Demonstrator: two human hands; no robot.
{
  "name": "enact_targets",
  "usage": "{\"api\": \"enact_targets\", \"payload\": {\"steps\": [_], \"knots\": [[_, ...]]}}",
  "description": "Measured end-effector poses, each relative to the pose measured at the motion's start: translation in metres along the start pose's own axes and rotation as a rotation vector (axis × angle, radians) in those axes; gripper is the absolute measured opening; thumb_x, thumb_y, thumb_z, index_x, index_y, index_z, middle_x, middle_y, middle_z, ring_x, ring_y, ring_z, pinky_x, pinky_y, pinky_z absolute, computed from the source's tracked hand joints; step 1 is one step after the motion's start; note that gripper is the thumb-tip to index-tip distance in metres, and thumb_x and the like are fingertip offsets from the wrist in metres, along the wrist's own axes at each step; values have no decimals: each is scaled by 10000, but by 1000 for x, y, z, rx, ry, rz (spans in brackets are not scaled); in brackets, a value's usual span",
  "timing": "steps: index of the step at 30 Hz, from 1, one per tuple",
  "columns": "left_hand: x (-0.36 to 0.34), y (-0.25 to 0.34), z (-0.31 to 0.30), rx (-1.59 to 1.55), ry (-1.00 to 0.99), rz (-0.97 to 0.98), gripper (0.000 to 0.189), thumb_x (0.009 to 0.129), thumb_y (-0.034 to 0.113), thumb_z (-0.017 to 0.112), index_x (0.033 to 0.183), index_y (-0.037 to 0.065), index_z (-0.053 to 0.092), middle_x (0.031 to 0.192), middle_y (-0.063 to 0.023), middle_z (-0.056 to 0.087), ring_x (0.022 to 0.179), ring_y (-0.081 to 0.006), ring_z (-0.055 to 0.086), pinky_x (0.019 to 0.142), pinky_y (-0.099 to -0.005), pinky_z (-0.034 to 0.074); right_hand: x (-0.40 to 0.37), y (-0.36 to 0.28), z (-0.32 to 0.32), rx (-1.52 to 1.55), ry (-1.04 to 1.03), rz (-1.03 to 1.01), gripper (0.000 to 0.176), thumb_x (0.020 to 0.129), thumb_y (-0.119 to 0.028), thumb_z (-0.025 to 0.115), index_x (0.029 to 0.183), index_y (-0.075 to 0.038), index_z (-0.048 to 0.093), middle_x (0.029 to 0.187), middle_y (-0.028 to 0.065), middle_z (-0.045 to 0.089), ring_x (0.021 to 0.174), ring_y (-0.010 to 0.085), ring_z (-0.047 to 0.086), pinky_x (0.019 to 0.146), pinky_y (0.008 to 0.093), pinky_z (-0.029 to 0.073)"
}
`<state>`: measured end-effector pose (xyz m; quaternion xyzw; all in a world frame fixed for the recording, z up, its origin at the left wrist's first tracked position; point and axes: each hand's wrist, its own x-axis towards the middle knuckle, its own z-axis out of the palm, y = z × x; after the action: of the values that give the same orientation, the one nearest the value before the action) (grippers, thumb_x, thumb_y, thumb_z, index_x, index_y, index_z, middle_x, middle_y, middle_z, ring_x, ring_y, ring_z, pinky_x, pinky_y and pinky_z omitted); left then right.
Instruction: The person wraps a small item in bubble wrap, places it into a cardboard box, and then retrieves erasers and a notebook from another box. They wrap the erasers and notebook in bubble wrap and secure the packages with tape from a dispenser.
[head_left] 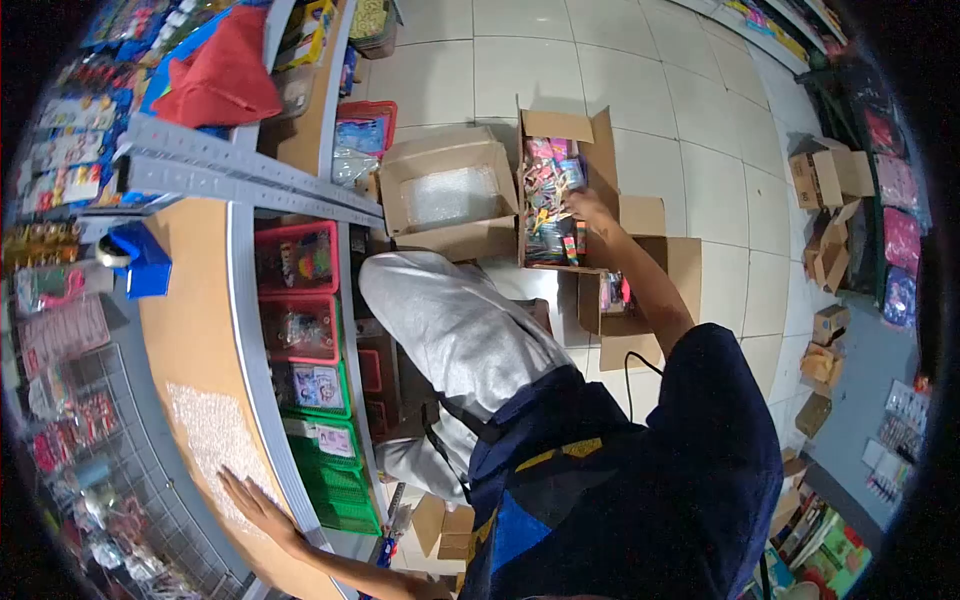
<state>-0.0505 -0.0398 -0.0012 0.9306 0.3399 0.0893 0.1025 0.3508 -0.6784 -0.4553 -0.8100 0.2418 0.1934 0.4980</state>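
Observation:
My left hand (250, 503) lies flat with its fingers apart on a sheet of bubble wrap (205, 425), which rests on the wooden shelf top (195, 320). My right hand (592, 212) reaches over the side of an open cardboard box (557, 124). Its fingers are bent among small colourful packaged items (545, 195) in the box; what they grip, if anything, is too small to make out. Beside that box stands another open carton (447, 158) with bubble wrap (455, 195) at its bottom.
A third open carton (672, 262) stands under my right forearm. Red baskets (297, 258) and green baskets (340, 490) line the lower shelf. A metal upright (250, 165) juts out near a blue tape dispenser (150, 265). Small cartons (830, 178) sit along the far right.

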Motion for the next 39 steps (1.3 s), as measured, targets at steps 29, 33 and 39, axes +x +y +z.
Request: {"api": "enact_targets", "payload": {"steps": [29, 33, 39], "knots": [[1, 30, -12, 205, -39, -84, 609, 1054, 448, 304, 1533, 72, 314, 1581, -205, 280, 1464, -356, 267, 1201, -464, 232, 42, 32, 42, -296, 499, -113, 463, 912, -289, 648, 1290, -44, 539, 1029, 278, 679, 847, 375, 705, 752, 475, 560], [0, 13, -8, 172, -11, -85, 594, 1058, 429, 301, 1535, 76, 313, 1580, -202, 286, 1466, -350, 266, 1202, -458, 234, 126, 87, 76, 857, 183, -106, 237, 845, -67, 672, 1053, 43, 641, 1004, 173, 694, 899, 275, 681, 769, 424, 535], [-3, -55, -14, 246, -47, -168, 585, 1060, 424, 289, 1538, 85, 308, 1582, -197, 281, 1464, -346, 270, 1205, -464, 226, 169, 150, 107, 695, 452, -434, 244, 884, -130, 577, 967, 71, 687, 966, 159, 703, 916, 255, 662, 830, 413, 513]]}}
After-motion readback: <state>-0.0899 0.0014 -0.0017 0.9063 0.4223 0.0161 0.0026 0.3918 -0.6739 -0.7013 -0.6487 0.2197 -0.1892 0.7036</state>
